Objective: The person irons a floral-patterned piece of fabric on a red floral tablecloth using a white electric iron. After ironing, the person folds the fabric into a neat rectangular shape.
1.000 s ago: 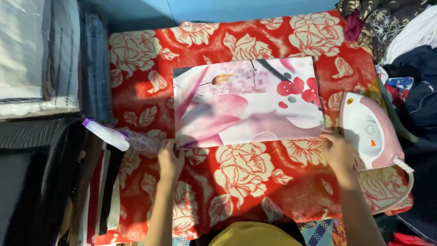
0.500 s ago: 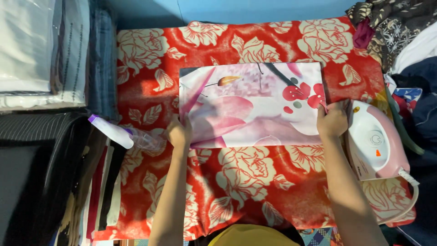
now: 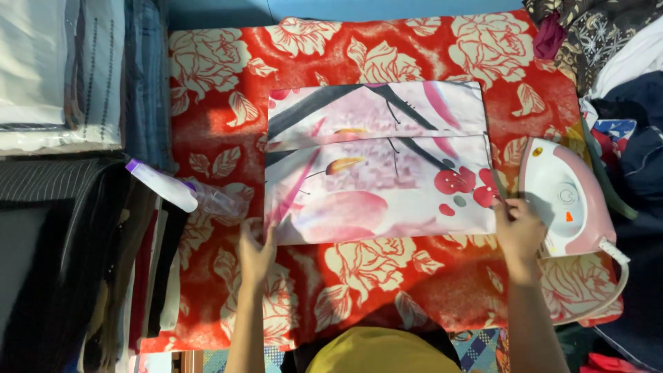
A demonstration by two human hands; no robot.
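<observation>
cloth (image 3: 378,186) now folded; both hands at corners.

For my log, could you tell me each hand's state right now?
Left hand: open, flat on the folded floral cloth's corner.
Right hand: pinching the cloth's right edge.

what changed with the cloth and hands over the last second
Both hands, left hand and right hand, carried the near edge of the pink floral cloth away from the person, then came back to its new near edge; the cloth now lies folded narrower. The spray bottle, iron and red flowered cover stayed put.
</observation>
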